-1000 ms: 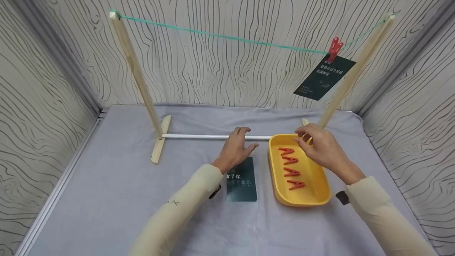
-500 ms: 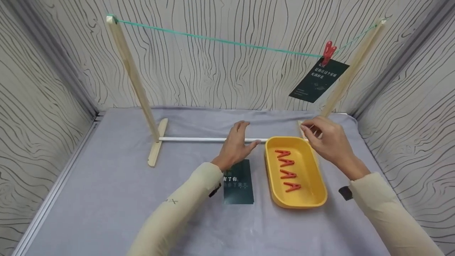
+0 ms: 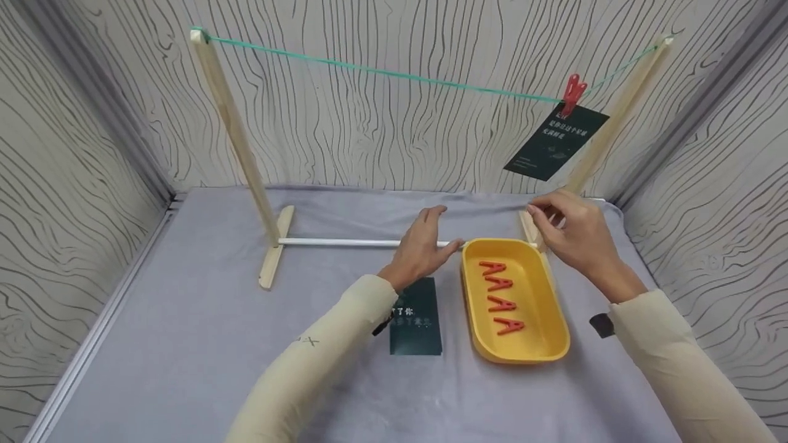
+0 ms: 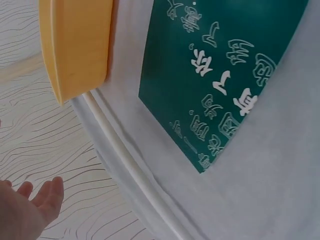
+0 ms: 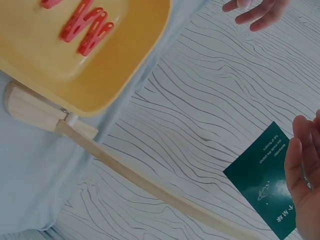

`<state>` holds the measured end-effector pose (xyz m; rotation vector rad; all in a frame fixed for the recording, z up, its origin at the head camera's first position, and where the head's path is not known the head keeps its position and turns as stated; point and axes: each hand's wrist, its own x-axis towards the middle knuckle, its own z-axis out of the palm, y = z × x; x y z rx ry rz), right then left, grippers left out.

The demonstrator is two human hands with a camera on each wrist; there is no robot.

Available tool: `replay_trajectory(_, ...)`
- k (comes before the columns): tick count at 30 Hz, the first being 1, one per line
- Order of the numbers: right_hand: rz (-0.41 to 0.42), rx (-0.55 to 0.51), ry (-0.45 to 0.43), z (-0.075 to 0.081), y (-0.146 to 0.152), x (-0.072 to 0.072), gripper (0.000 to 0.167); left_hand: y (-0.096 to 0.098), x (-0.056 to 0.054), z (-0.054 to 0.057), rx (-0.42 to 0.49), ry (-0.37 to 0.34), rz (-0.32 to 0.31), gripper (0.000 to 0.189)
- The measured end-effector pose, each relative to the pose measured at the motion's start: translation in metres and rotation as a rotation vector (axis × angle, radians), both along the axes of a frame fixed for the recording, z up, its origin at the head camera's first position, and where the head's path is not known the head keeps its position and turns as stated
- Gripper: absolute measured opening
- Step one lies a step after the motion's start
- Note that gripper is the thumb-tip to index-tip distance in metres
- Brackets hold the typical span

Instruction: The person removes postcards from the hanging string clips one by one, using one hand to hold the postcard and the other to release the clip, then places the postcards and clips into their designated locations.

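Observation:
My left hand (image 3: 422, 249) hovers over the white rod, beside the far left corner of the yellow tray (image 3: 535, 335); its fingers are extended and hold nothing. Behind the tray's far right corner is my right hand (image 3: 575, 231), raised, thumb and fingers loosely bent with nothing visible between them. Several red clothespins (image 3: 502, 304) lie in a column inside the tray. A dark green printed card (image 3: 418, 335) lies on the cloth left of the tray, partly covered by my left wrist. Another green card (image 3: 542, 151) hangs tilted from the line, held by a red clothespin (image 3: 574, 95).
A green string (image 3: 381, 72) runs between a left wooden post (image 3: 231, 123) and a right wooden post (image 3: 622, 114). Low down, a white rod (image 3: 338, 242) joins their feet. Wood-grain panels enclose the back and sides of the cloth-covered table (image 3: 172, 344).
The right hand has drawn away from the tray's far edge, slightly up and right. My left hand has shifted a little right, toward the tray. The head view has tilted slightly.

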<state>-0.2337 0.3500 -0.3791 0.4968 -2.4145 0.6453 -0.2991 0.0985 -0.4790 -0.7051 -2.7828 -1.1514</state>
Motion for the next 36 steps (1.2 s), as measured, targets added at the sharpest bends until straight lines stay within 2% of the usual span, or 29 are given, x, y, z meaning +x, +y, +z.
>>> replay_trajectory(8, -0.003, 0.021, 0.027, 0.020, 0.000, -0.005, 0.011, 0.008, -0.006, 0.018, 0.002, 0.065, -0.019, 0.072)
replay_trajectory(12, -0.017, 0.017, 0.026, 0.028, 0.000, -0.007, 0.011, 0.013, -0.008, 0.029, 0.001, 0.075, -0.010, 0.067)
replay_trajectory(17, -0.045, 0.013, 0.014, 0.035, 0.000, -0.009, 0.011, 0.020, -0.007, 0.036, -0.022, 0.060, 0.002, 0.063)
replay_trajectory(24, -0.069, 0.028, 0.031, 0.044, 0.003, -0.014, 0.013, 0.030, -0.007, 0.043, -0.005, 0.045, -0.001, 0.064)
replay_trajectory(28, -0.114, 0.025, 0.047, 0.052, 0.003, -0.019, 0.017, 0.034, -0.009, 0.048, -0.008, 0.057, 0.000, 0.066)
replay_trajectory(31, -0.159, -0.003, 0.066, 0.059, 0.004, -0.023, 0.021, 0.037, -0.011, 0.054, -0.001, 0.058, 0.005, 0.069)
replay_trajectory(36, -0.190, -0.051, 0.111, 0.068, 0.006, -0.031, 0.026, 0.041, -0.013, 0.062, 0.011, 0.038, 0.005, 0.070)
